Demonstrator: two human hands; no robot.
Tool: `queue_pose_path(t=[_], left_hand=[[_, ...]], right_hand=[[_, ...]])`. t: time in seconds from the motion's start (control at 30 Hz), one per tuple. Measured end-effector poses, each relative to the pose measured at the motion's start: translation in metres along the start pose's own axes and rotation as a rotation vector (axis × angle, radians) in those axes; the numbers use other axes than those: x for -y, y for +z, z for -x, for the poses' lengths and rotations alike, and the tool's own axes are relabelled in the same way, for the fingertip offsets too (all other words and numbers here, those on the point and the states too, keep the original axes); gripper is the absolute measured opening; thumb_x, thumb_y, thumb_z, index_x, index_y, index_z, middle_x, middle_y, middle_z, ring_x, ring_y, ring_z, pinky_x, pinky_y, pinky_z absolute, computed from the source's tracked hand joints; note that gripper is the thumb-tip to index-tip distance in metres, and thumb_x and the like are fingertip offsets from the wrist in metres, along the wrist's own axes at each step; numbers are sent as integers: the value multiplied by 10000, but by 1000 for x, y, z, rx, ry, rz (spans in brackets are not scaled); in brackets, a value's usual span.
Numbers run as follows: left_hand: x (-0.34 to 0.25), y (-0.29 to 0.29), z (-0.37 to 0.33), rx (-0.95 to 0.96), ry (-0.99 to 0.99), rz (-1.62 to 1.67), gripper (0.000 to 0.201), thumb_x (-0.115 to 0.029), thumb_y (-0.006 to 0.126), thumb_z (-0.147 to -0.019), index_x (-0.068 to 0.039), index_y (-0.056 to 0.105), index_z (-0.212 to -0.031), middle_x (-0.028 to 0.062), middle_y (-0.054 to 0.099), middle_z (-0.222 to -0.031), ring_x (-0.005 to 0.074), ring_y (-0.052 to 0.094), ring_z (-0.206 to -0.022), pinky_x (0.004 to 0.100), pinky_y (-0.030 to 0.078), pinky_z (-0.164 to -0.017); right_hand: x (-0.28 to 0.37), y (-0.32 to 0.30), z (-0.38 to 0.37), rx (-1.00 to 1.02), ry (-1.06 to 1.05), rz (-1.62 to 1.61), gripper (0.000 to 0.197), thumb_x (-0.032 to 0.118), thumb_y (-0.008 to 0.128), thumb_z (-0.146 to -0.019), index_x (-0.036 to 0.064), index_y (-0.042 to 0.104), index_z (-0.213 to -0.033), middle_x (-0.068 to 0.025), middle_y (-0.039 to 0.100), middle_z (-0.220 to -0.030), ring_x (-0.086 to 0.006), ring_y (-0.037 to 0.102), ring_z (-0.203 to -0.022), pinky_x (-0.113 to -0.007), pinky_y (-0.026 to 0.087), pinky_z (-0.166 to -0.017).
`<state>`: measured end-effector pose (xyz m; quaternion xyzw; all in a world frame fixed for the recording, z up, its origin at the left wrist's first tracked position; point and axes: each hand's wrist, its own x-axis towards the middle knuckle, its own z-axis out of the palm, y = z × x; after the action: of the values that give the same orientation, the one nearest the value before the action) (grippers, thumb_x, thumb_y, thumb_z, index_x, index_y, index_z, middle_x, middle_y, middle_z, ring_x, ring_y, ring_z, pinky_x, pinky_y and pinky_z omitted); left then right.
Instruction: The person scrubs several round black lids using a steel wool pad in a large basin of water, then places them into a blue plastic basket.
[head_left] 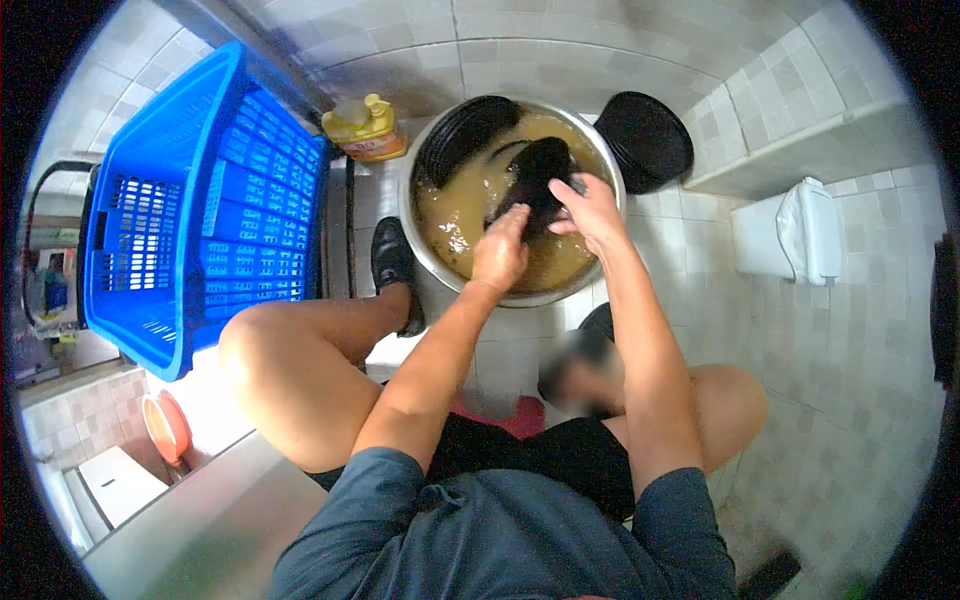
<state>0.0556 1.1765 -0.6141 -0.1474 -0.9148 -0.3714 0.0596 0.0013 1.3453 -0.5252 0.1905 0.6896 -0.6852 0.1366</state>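
Observation:
A wide metal basin (408, 212) of cloudy yellowish water stands on the floor in front of me. Over the water is a black round dish (538, 172), tilted between my hands; whether it is a plate or a shallow pan I cannot tell. My right hand (588, 212) grips its right side, fingers curled, with a small dark bit showing at the thumb. At the near left edge, my left hand (502, 250) has its fingers bent against the dish, their tips partly hidden. More black dishes (462, 140) lean in a stack inside the basin's far left.
A stack of black round dishes (645, 142) stands right of the basin. A yellow jug (365, 128) sits to its left, beside a large blue crate (215, 200). Further right is a white lidded bin (790, 235). My shoe (392, 255) is close to the basin.

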Motion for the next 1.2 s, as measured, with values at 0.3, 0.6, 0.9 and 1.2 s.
queue_pose_path(t=[0.3,0.6,0.9,1.2], left_hand=[[-3,-25,-35,-297,-527,859,189,12,651,-799,-3,669,-987,40,699,-896,163,624,-755,292,499,-720],[43,-17,-4,-392,-988,1521,472,63,635,-811,-96,537,-1244,111,611,-1232,303,581,-1117,489,492,-927],[48,4,3,-321,-1163,1358,286,-45,590,-896,-88,524,-1171,116,618,-1121,289,607,-977,429,505,-740],[46,14,9,-286,-1163,1241,351,-212,599,-966,-19,467,-1228,152,600,-1123,285,626,-923,433,570,-661]], right_hand=[[-55,-25,-32,-146,303,-107,205,84,551,-909,21,537,-1104,-86,570,-874,-158,550,-622,-327,507,-442],[-153,-12,-45,-618,-126,771,335,96,586,-824,-18,574,-1139,-243,665,-1027,-411,654,-928,-451,518,-848],[-101,31,-24,-162,-484,600,321,129,602,-874,8,603,-1171,-261,599,-1201,-393,591,-1085,-442,475,-930],[-120,66,-4,126,-830,1049,449,71,448,-930,-15,484,-1369,-155,428,-1472,-316,412,-1360,-451,311,-1152]])
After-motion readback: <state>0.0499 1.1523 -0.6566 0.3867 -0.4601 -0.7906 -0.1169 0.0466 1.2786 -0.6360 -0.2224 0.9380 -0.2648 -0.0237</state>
